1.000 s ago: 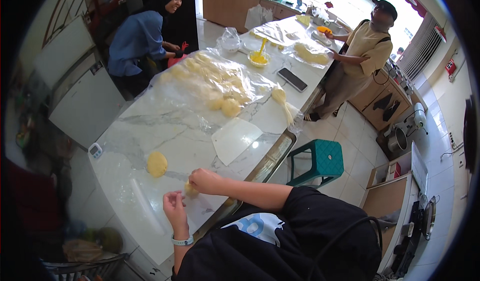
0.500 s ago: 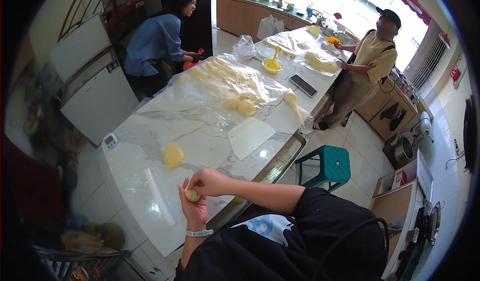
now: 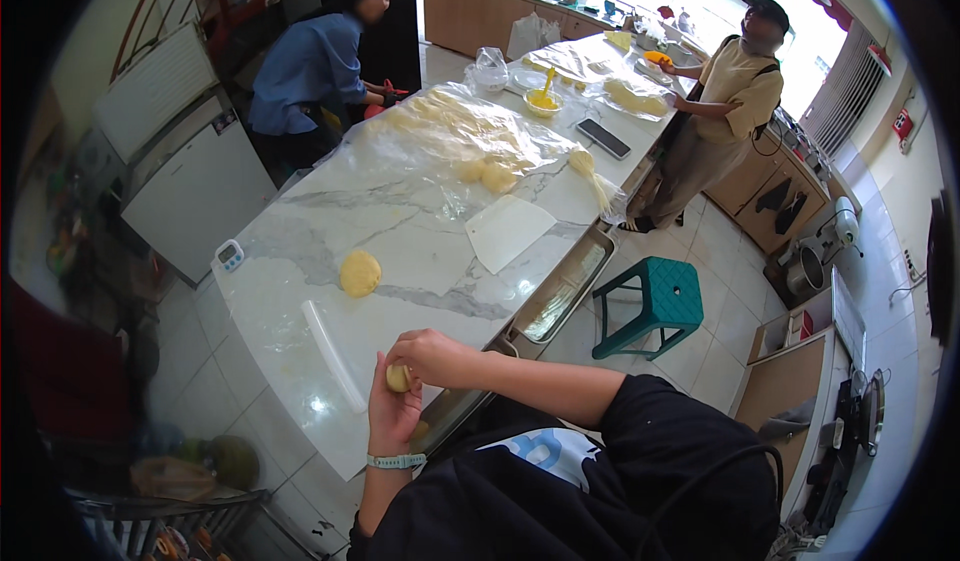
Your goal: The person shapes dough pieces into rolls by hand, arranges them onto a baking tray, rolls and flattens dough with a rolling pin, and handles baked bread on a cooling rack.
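My left hand (image 3: pixel 390 411) is raised at the near edge of the marble-topped table, cupped round a small pale-yellow dough ball (image 3: pixel 398 378). The fingers of my right hand (image 3: pixel 442 358) are bent and pinch the same ball from above, hiding part of it. Ahead of my hands lies a flattened round of yellow dough (image 3: pixel 360 274) on the tabletop. To its near side rests a white, translucent rolling pin (image 3: pixel 333 357). A white dough scraper or sheet (image 3: pixel 509 234) lies further right.
Clear plastic (image 3: pixel 440 136) covers many dough pieces mid-table. Beyond are a phone (image 3: pixel 604 138) and a bowl with yellow contents (image 3: pixel 543 103). A timer (image 3: pixel 230 255) sits at the left edge. A green stool (image 3: pixel 652 306) stands right. Two people (image 3: pixel 305 76) (image 3: pixel 735 91) work at opposite sides.
The view has shifted slightly, so the table things sit differently in it. Both hands still hold the dough ball, with small finger movement. The person in blue has turned their head.
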Action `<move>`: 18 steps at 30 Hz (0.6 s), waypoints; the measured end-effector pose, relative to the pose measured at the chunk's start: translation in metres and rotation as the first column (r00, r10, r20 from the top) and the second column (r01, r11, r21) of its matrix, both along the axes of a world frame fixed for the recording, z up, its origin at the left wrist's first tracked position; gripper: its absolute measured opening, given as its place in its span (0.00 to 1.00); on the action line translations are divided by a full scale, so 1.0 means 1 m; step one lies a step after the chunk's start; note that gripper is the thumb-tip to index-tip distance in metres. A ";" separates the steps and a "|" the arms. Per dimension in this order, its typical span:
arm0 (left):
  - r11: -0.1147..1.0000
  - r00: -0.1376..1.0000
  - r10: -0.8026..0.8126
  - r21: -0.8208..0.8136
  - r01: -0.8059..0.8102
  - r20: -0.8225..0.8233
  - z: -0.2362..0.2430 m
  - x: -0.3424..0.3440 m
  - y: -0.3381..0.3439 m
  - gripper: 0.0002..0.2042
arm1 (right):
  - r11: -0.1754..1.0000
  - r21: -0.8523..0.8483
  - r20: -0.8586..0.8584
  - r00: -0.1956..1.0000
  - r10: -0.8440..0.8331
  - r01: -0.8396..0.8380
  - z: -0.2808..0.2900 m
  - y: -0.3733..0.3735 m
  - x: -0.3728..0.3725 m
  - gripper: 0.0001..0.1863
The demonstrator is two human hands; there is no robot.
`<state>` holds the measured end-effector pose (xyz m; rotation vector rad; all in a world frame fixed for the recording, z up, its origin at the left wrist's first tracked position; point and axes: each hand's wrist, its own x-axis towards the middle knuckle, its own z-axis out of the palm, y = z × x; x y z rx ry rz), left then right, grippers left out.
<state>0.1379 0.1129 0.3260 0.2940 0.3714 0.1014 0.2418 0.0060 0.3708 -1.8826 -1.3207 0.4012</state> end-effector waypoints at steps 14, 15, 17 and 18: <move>0.998 0.999 0.008 0.064 -0.005 -0.042 0.033 -0.021 -0.064 0.19 | 0.997 -0.078 0.084 0.996 -0.009 0.015 0.021 -0.056 -0.029 0.12; 0.997 0.999 0.026 0.070 -0.023 -0.041 0.029 -0.025 -0.072 0.19 | 0.993 -0.083 0.117 0.991 -0.070 0.080 0.022 -0.061 -0.035 0.12; 0.943 0.956 0.284 0.162 -0.291 0.069 0.012 -0.025 -0.090 0.17 | 1.000 -0.007 0.133 0.991 -0.012 0.013 0.020 -0.073 -0.041 0.12; 0.940 0.954 0.291 0.167 -0.299 0.068 0.007 -0.026 -0.099 0.17 | 0.997 0.062 0.151 0.988 0.028 -0.038 0.019 -0.082 -0.042 0.12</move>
